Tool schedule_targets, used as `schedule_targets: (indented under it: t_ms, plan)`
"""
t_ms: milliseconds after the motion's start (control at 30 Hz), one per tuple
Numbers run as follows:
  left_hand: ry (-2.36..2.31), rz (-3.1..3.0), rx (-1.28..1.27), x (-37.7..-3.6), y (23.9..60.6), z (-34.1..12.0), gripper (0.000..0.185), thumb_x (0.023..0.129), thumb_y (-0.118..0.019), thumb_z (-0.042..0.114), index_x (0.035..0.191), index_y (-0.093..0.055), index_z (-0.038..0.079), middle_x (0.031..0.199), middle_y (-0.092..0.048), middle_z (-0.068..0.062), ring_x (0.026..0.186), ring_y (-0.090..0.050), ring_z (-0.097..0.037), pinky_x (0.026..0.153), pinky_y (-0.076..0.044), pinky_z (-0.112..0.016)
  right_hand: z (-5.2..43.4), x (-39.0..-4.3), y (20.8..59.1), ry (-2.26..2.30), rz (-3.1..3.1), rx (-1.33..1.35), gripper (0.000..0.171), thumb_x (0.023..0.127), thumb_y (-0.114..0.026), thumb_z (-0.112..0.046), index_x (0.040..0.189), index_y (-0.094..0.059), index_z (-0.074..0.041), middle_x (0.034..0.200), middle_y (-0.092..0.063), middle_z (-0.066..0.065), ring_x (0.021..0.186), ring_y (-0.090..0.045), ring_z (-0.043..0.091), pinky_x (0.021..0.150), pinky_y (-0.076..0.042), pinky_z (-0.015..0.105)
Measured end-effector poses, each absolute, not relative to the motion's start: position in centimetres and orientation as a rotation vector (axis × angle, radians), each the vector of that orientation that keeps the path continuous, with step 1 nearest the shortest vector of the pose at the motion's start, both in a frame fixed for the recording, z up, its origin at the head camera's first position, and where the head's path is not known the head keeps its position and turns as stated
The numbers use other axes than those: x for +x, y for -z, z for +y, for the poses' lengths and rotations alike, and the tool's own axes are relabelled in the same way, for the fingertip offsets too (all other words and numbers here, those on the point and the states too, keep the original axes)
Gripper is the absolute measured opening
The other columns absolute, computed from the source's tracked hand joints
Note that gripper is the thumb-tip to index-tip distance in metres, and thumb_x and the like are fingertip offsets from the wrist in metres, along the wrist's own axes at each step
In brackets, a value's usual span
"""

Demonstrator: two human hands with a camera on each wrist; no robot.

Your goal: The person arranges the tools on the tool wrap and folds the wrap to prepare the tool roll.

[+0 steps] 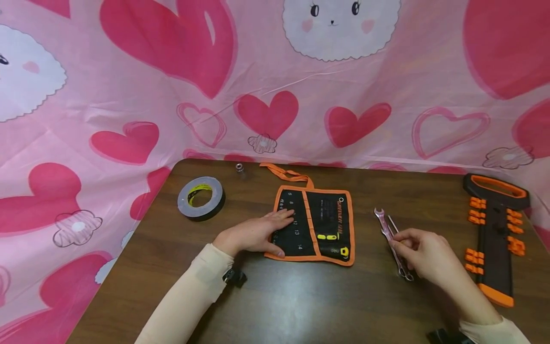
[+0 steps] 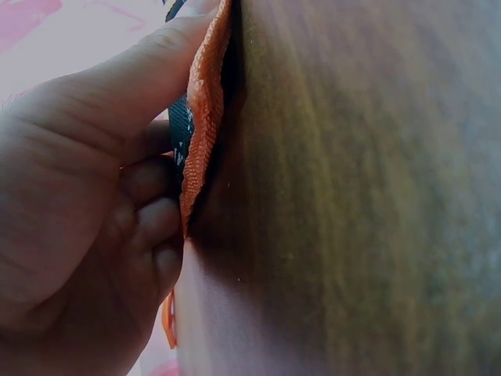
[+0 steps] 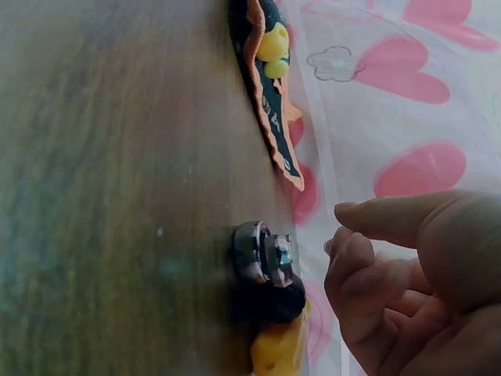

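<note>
A black tool pouch (image 1: 330, 215) with orange edging and printed numbers lies unfolded at mid-table. My left hand (image 1: 262, 234) rests on its left part, fingers spread over the numbered pockets. In the left wrist view, the thumb (image 2: 133, 74) lies along the pouch's orange edge (image 2: 205, 110). To the right is a small group of metal wrenches (image 1: 386, 231), one thin piece showing edge-up. Over them hovers my right hand (image 1: 423, 251), thumb and forefinger tips close together. In the right wrist view, nothing shows between those fingertips, and the wrench ends (image 3: 262, 254) sit apart from them.
A grey roll of tape (image 1: 186, 198) and a small metal socket (image 1: 239, 167) sit at the back left. An orange strap (image 1: 288, 174) trails behind the pouch. On the right lies a black rack (image 1: 496, 248) with orange clips. A pink heart-patterned cloth (image 1: 301, 76) hangs behind the table.
</note>
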State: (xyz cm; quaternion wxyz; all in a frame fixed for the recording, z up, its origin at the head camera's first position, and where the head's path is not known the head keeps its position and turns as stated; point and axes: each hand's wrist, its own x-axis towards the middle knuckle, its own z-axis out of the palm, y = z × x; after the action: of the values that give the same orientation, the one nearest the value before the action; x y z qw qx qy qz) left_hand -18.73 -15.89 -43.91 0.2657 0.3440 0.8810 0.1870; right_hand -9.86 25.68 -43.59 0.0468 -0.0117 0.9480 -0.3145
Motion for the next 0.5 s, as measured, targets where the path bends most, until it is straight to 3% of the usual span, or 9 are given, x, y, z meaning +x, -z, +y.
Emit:
schedule_targets:
  t_ms: [267,500]
  plan:
    - [-0.504,2.383,0.935,-18.7,44.07,-16.05,0.098,0.093,-0.083,0.05,0.171,-0.034,0.019,0.183,-0.015,0.008,0.171,-0.012,-0.019,0.136,-0.025,-0.049,25.94,-9.77,43.83,0.902,2.876,-0.021,0.024,0.102,-0.076,-0.026,0.109,-0.076,-0.003,0.061,-0.059,-0.005,0.047,-0.054,0.012,0.045,-0.042,0.029]
    - [-0.514,2.383,0.925,-18.64,44.02,-16.01,0.097,0.092,-0.084,0.049,0.171,-0.035,0.019,0.183,-0.016,0.008,0.171,-0.012,-0.019,0.136,-0.025,-0.049,25.95,-9.69,44.0,0.865,2.843,-0.017,0.023,0.101,-0.076,-0.023,0.112,-0.074,-0.003,0.061,-0.058,-0.005,0.046,-0.057,0.015,0.043,-0.044,0.031]
